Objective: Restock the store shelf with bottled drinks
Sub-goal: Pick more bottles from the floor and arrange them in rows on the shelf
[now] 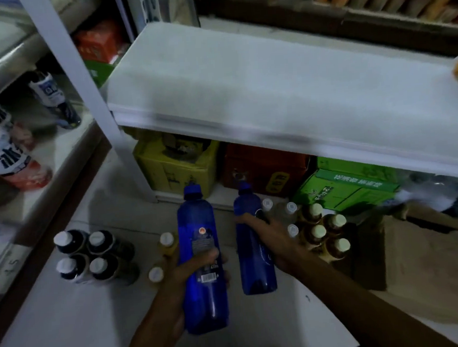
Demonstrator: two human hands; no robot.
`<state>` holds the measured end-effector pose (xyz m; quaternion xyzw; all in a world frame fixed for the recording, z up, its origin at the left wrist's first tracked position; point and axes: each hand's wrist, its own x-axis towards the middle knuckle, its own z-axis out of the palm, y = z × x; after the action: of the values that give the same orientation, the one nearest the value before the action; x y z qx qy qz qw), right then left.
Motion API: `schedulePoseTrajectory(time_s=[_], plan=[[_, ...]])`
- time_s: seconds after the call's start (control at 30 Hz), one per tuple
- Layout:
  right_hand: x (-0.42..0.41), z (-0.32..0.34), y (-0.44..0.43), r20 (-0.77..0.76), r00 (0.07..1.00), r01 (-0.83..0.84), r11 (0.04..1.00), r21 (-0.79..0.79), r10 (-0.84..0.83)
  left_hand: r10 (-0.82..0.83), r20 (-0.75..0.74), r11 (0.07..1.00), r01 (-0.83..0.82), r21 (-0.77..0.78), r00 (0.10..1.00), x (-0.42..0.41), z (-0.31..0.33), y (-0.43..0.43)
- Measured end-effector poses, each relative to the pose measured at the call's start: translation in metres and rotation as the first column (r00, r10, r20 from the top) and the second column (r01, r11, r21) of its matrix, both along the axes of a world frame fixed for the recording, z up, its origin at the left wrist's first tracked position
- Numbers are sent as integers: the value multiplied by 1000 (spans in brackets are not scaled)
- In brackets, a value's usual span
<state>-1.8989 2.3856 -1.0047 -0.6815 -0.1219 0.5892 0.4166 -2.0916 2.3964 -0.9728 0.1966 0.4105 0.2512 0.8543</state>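
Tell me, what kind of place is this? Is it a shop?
Probably a small shop. A white shelf stands over a yellow box and a green box, capped bottles stand in groups on the floor, the left hand grips a blue bottle and the right hand a second blue bottle.

- Left hand (180, 281) grips a blue bottle (198, 229) round its lower half, cap pointing toward the white shelf (243, 77).
- Right hand (277, 237) grips a second blue bottle (252, 266) round the middle, near the first.
- Four dark bottles (92, 257) with white caps stand on the floor, left of the hands.
- Amber bottles (325, 231), pale caps, stand clustered just right of the right hand.
- Yellow box (178, 168), red box (262, 168) and green box (345, 189) sit under the shelf.
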Motion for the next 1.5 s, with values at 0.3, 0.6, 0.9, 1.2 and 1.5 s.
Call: schedulePoseTrajectory(time_s=[0.3, 0.6, 0.9, 1.2, 1.5], plan=[[-48, 39, -49, -217, 973, 80, 997, -22, -82, 203, -208, 979, -203, 22, 957, -26, 51, -58], [-85, 106, -125, 14, 993, -107, 952, -287, 116, 136, -285, 983, -164, -78, 949, -66, 138, -95], [-106, 224, -146, 91, 979, -147, 941, -305, 183, 125, -277, 988, -143, -49, 953, -79, 240, -110], [-121, 330, -142, 123, 968, -180, 950, -256, 217, 116, -274, 993, -115, 21, 955, -96, 342, -114], [-130, 429, -131, 125, 967, -200, 967, -161, 221, 110, -249, 992, -92, 83, 962, -102, 441, -108]])
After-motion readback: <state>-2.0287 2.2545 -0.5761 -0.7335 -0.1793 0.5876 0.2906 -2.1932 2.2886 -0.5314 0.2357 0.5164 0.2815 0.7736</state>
